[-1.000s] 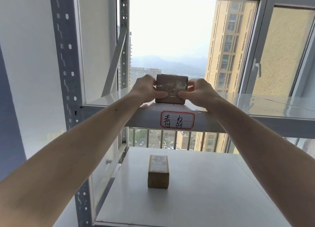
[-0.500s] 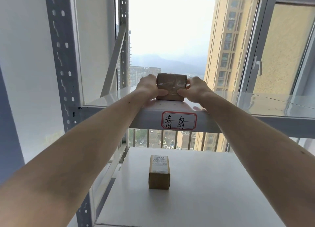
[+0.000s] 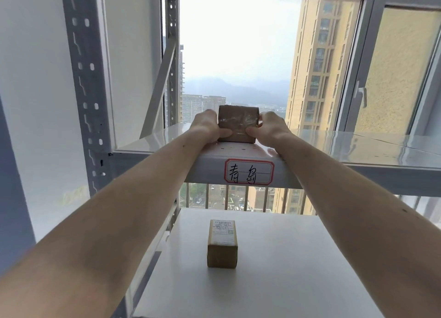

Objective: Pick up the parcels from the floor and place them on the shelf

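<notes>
A small brown taped parcel (image 3: 238, 124) stands on the upper shelf board (image 3: 346, 148), a little back from its front edge. My left hand (image 3: 207, 126) grips the parcel's left side and my right hand (image 3: 267, 128) grips its right side, thumbs pressed on the near face. A second cardboard parcel (image 3: 222, 243) with a white label on top rests alone on the lower shelf board (image 3: 298, 258), directly below.
A red-bordered handwritten label (image 3: 249, 172) is stuck on the upper shelf's front rail. A perforated grey upright (image 3: 83, 91) rises at left beside a white wall. Behind the rack is a window with a handle (image 3: 361, 95) and tall buildings outside.
Both hands have pushed the brown parcel slightly farther back on the upper shelf. The lower parcel has not moved.
</notes>
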`<state>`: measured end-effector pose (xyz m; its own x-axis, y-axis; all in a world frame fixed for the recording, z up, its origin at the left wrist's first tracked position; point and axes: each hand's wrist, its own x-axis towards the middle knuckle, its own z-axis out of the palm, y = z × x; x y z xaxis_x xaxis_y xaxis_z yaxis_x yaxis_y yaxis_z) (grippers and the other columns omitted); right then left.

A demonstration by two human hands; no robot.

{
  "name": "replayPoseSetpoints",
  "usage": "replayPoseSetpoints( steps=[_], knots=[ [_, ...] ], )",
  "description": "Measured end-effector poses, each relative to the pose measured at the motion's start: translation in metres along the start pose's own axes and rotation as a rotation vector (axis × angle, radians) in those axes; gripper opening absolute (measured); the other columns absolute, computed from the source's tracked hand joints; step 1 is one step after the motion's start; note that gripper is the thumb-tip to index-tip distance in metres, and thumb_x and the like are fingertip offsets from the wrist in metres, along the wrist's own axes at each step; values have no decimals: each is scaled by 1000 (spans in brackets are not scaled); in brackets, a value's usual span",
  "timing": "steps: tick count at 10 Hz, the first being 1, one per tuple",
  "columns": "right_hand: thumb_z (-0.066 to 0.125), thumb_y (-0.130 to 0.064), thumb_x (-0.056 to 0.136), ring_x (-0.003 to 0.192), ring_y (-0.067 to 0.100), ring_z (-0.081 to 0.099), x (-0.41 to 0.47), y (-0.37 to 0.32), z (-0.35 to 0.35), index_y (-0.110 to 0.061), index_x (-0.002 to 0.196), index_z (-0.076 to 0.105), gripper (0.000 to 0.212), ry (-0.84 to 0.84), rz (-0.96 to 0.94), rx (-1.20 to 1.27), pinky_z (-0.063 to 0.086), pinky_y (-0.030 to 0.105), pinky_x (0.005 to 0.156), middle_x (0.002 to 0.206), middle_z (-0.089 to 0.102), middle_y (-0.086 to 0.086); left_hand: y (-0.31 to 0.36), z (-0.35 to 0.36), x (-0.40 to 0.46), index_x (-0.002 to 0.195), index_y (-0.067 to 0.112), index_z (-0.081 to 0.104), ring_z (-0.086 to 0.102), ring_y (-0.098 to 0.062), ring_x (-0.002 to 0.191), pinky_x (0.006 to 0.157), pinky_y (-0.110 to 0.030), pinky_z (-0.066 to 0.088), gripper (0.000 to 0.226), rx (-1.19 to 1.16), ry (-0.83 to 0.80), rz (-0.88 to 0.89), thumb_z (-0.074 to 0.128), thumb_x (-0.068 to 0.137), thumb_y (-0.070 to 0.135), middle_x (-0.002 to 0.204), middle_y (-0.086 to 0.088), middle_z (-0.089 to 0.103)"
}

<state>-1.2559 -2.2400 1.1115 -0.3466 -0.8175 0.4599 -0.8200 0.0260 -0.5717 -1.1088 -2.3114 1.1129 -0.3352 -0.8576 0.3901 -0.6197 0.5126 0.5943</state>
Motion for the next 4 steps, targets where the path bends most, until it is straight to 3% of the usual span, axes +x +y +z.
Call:
replayPoseSetpoints(
  steps=[1,2,3,4],
  knots=[
    [65,-27,91,94,26,57,-3,-2,-2,-5,118,63,35,-25,21,-18,42,31,77,112,66,14,0,-1,-2,129,4,52,52,-22,97,79,-31,38,59,0,13,-13,75,85,37,127,-12,60],
    [68,-29,87,103,28,60,-4,2,-5,-2,124,59,47,-37,35,-32,49,36,86,121,65,15,-1,-2,0,132,3,50,55,-24,105,79,-30,38,65,17,-4,-3,75,84,40,132,-12,59],
    [74,-29,84,110,31,62,-18,1,-13,1,128,55,57,-14,5,-10,50,43,96,121,66,15,-4,-9,-6,135,1,47,54,-25,101,84,-35,46,69,-16,-25,-9,75,84,39,131,-13,57],
    [76,-31,84,105,27,64,-33,6,-25,0,135,52,64,55,-46,-1,50,36,90,115,70,15,-10,-18,-18,136,-3,46,58,-29,113,97,-40,48,78,-34,52,26,75,82,45,127,-14,58]
  ],
)
